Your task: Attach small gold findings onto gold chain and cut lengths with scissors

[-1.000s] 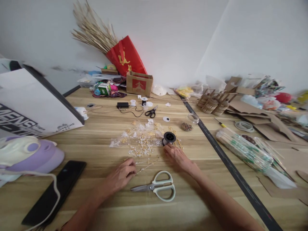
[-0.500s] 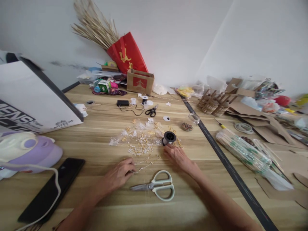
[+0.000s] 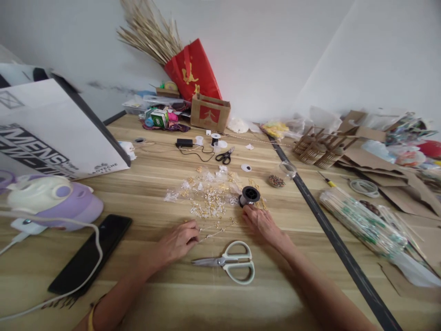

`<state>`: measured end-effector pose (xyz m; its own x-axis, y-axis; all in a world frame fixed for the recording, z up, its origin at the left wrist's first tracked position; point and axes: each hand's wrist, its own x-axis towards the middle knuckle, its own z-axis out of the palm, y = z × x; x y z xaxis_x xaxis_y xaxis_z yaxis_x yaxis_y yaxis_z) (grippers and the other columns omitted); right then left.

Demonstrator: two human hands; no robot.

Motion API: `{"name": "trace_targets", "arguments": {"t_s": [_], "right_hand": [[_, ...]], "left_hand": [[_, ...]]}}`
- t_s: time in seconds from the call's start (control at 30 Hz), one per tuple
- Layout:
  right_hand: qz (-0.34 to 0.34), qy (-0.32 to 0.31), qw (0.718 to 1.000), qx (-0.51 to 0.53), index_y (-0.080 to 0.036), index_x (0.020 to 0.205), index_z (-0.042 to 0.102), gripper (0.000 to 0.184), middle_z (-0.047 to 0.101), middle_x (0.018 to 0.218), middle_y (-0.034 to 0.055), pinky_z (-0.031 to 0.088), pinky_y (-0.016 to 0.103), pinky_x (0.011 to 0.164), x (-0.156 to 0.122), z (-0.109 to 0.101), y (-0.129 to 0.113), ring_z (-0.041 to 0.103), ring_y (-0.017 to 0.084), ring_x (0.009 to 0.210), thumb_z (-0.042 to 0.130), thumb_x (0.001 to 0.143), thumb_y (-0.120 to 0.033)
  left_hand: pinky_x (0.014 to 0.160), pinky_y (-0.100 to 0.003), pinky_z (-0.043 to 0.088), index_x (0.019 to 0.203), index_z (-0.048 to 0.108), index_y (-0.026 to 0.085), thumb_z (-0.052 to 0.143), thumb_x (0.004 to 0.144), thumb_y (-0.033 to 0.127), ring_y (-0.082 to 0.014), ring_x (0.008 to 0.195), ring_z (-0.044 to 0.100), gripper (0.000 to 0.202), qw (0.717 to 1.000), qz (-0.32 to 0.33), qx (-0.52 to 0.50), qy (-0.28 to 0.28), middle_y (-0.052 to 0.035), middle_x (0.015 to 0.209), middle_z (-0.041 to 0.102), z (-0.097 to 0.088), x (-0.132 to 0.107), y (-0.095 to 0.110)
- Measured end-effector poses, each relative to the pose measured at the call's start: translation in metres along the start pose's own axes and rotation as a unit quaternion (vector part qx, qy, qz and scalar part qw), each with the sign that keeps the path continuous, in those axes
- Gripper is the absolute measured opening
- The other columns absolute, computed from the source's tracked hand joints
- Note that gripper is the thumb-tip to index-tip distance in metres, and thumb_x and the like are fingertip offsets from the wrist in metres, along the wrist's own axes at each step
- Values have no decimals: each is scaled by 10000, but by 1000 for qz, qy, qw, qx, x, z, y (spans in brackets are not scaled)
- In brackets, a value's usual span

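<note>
My left hand rests on the wooden table with curled fingers closed on one end of a thin beaded chain. From there the chain runs in two strands to the right. My right hand is closed at the base of a black-ended spool of thin line, which stands upright; its fingertips are partly hidden. Just beyond the hands lies a pile of gold and clear beads among small plastic bags. Scissors with pale handles lie nearer to me, blades pointing left.
A phone with a white cable across it and a purple-and-cream device are at left. Black scissors and a bead jar lie farther back. Wrapped sticks and cardboard fill the right side.
The whole view has shifted, so things appear a little farther right and slightly higher. Both hands keep nearly the same places, at the chain and the spool.
</note>
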<state>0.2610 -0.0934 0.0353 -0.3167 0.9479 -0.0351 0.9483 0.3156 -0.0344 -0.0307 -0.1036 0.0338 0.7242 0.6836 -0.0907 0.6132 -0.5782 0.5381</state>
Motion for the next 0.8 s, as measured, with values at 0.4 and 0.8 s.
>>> {"name": "trace_targets", "arguments": {"t_s": [0.4, 0.8], "right_hand": [[17, 17, 1000, -11, -190, 805, 519, 105, 618, 778, 60, 254, 278, 491, -1, 2, 3, 576, 177, 610, 454, 884, -166], [-11, 20, 999, -30, -191, 851, 500, 102, 594, 867, 73, 255, 277, 505, -10, -20, -19, 582, 187, 710, 422, 905, -154]], "left_hand": [[740, -252, 382, 735, 615, 180, 472, 823, 109, -162, 791, 533, 182, 1000, 10, -7, -6, -20, 788, 560, 2, -3, -6], [704, -235, 377, 748, 651, 170, 495, 785, 117, -162, 767, 571, 169, 999, -9, -30, -34, -28, 781, 628, -14, -6, 0]]}}
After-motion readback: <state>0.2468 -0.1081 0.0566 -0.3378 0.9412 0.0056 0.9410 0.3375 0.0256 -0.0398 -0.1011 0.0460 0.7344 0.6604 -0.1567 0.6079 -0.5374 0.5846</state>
